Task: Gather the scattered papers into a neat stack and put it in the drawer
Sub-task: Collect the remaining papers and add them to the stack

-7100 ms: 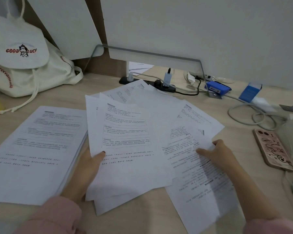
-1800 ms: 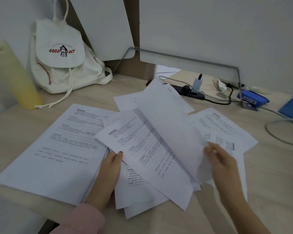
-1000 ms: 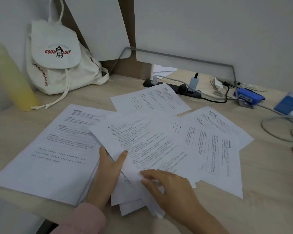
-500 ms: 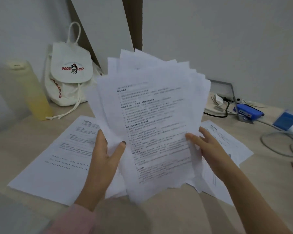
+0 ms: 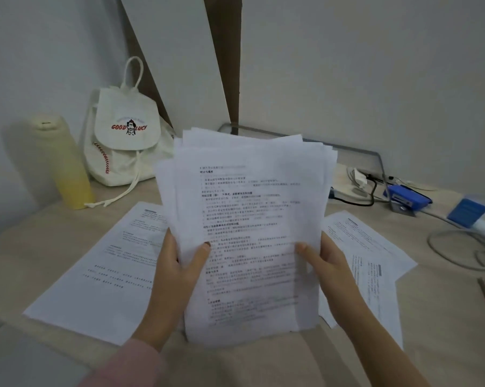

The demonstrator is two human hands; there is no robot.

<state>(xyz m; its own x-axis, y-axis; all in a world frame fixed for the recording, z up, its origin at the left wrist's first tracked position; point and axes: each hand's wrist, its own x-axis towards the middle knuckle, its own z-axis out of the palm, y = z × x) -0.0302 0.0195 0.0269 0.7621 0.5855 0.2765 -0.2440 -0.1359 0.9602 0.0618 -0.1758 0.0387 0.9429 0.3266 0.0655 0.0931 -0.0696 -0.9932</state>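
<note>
— Both hands busy?
— Yes: left hand [image 5: 177, 272] and right hand [image 5: 328, 263] each grip a side edge of the uneven paper bundle [image 5: 249, 219], upright over the desk [image 5: 235, 361].
— Other papers?
— One pile [image 5: 101, 263] lies flat at left, loose sheets [image 5: 375, 252] at right.

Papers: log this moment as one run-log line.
stage: gathering | bundle: upright, top edges uneven | left hand: grips its left edge | right hand: grips its right edge | other sheets: flat on desk | drawer: not in view
</note>
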